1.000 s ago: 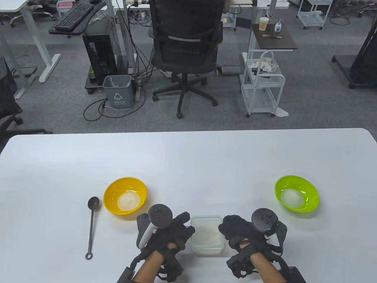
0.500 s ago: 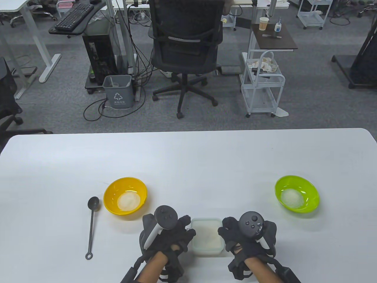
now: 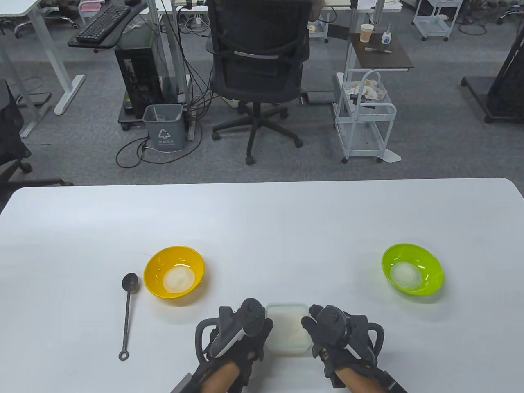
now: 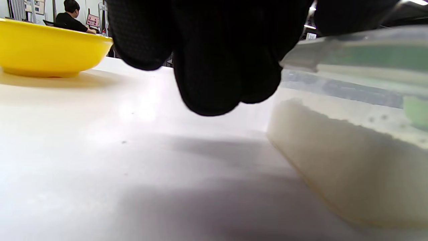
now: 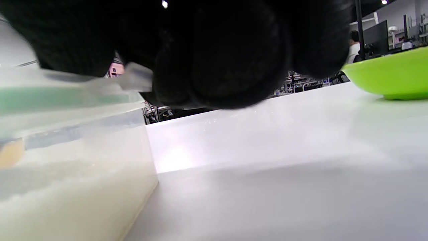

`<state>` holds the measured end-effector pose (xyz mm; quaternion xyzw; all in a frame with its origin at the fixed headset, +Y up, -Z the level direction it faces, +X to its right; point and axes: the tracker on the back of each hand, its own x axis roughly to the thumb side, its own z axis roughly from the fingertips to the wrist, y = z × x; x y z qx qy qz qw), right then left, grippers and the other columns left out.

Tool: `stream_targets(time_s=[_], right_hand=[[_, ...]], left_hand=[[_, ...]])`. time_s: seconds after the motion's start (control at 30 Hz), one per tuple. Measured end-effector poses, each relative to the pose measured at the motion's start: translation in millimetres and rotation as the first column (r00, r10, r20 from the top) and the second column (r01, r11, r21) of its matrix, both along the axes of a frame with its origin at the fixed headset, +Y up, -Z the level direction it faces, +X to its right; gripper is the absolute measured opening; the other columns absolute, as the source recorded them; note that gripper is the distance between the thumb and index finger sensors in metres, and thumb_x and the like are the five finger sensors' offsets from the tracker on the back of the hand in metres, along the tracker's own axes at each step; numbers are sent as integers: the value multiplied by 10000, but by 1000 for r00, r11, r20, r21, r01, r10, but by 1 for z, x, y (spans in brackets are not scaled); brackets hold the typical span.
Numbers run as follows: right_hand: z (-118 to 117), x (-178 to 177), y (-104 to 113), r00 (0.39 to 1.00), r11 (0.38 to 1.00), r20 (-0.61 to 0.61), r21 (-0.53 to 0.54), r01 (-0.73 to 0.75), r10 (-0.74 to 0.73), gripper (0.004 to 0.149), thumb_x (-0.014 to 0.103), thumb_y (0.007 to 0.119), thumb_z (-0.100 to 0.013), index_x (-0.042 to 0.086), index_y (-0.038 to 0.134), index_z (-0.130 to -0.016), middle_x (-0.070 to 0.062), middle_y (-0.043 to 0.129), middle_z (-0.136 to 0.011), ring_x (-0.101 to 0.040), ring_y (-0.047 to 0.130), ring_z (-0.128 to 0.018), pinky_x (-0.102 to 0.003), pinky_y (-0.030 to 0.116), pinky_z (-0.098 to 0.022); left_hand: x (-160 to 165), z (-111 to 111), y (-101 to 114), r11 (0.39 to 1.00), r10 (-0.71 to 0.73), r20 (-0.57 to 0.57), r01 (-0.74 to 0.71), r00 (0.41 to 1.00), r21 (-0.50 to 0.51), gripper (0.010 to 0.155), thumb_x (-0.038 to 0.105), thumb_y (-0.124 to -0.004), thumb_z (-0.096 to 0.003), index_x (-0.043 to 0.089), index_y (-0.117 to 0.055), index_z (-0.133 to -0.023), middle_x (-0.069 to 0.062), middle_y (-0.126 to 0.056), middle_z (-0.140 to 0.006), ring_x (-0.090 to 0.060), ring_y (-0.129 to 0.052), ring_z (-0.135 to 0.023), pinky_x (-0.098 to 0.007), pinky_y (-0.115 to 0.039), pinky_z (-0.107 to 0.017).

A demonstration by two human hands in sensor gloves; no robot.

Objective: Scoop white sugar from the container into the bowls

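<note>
The square translucent sugar container (image 3: 286, 329) stands at the table's near edge, with a pale green band under its rim in the left wrist view (image 4: 351, 160) and the right wrist view (image 5: 67, 187). My left hand (image 3: 262, 327) grips its left rim. My right hand (image 3: 313, 327) grips its right rim. Gloved fingertips (image 5: 220, 67) touch a clear flap at the rim. The yellow bowl (image 3: 153, 266) and the green bowl (image 3: 434, 262) each hold a white sugar heap. The dark spoon (image 3: 127, 311) lies left of the yellow bowl, untouched.
The white table (image 3: 262, 229) stretches far beyond the bowls. The yellow bowl (image 4: 50, 47) shows left of my left hand and the green bowl (image 5: 391, 78) right of my right hand. An office chair (image 3: 258, 61) stands behind the table.
Both hands have drawn in toward the container and rolled over, so the trackers now tilt sideways. The fingers have closed on the two rims. The container, bowls and spoon have not moved.
</note>
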<state>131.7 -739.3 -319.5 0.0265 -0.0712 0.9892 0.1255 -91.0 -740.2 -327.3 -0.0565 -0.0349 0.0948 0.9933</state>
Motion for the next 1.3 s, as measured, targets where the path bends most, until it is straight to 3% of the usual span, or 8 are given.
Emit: stream_targets(time_s=[0.17, 0.33, 0.5, 0.67, 0.9, 1.0, 1.17, 1.3], right_hand=[[-3, 3, -7, 990, 985, 31, -105, 139, -137, 469, 456, 796, -467, 169, 902, -823, -132, 991, -627, -240, 1009, -317, -451, 809, -429], [-9, 12, -19, 919, 889, 134, -237, 392, -370, 482, 418, 778, -470, 120, 861, -840, -154, 987, -624, -221, 1017, -305, -439, 823, -408], [-12, 19, -27, 872, 822, 171, -290, 490, -459, 492, 422, 765, -474, 123, 839, -857, -154, 975, -644, -219, 1016, -323, -438, 820, -417], [-13, 20, -27, 867, 813, 169, -304, 498, -468, 496, 430, 767, -473, 126, 839, -859, -151, 976, -647, -221, 1018, -328, -439, 819, -421], [-14, 21, -26, 875, 819, 158, -309, 484, -458, 503, 438, 766, -474, 130, 837, -865, -155, 975, -658, -236, 1020, -341, -449, 814, -428], [-14, 21, -22, 904, 859, 121, -283, 427, -409, 509, 456, 777, -469, 145, 854, -865, -163, 979, -676, -259, 1030, -364, -462, 812, -440], [-11, 19, 4, 973, 966, -5, -124, 228, -230, 525, 483, 782, -467, 198, 830, -905, -171, 928, -804, -307, 1018, -514, -495, 775, -524], [-2, 17, 34, 997, 998, -78, 54, -19, 24, 549, 506, 775, -472, 251, 774, -959, -130, 848, -944, -345, 940, -717, -528, 689, -636]], left_hand=[[-1, -3, -3, 995, 66, -38, -68, 997, -79, 548, 571, -713, -427, 272, -873, -857, 100, -1053, -635, -109, -1115, -445, -419, -857, -533], [-7, -7, -11, 957, 195, -93, -210, 976, -198, 553, 555, -693, -435, 237, -858, -857, 107, -1043, -619, -91, -1113, -426, -410, -863, -520], [-10, -8, -14, 940, 237, -104, -255, 966, -225, 556, 560, -689, -438, 243, -843, -868, 111, -1031, -635, -91, -1106, -444, -411, -856, -531], [-10, -9, -14, 948, 220, -93, -235, 971, -216, 555, 559, -684, -439, 245, -843, -868, 112, -1032, -636, -92, -1107, -447, -411, -854, -535], [-9, -10, -11, 950, 206, -80, -219, 975, -224, 558, 561, -688, -437, 256, -839, -879, 104, -1027, -664, -112, -1104, -480, -424, -841, -553], [-7, -11, -4, 973, 129, -39, -134, 991, -189, 576, 579, -701, -429, 285, -831, -906, 104, -1023, -718, -133, -1105, -534, -438, -827, -579], [-5, -8, 20, 999, 16, 42, -14, 999, -41, 648, 630, -700, -410, 332, -753, -984, 76, -935, -899, -181, -1047, -729, -475, -765, -664], [-6, -5, 38, 999, -52, 179, 48, 982, 23, 714, 664, -685, -404, 408, -608, -1066, 86, -703, -1118, -213, -864, -975, -514, -642, -765]])
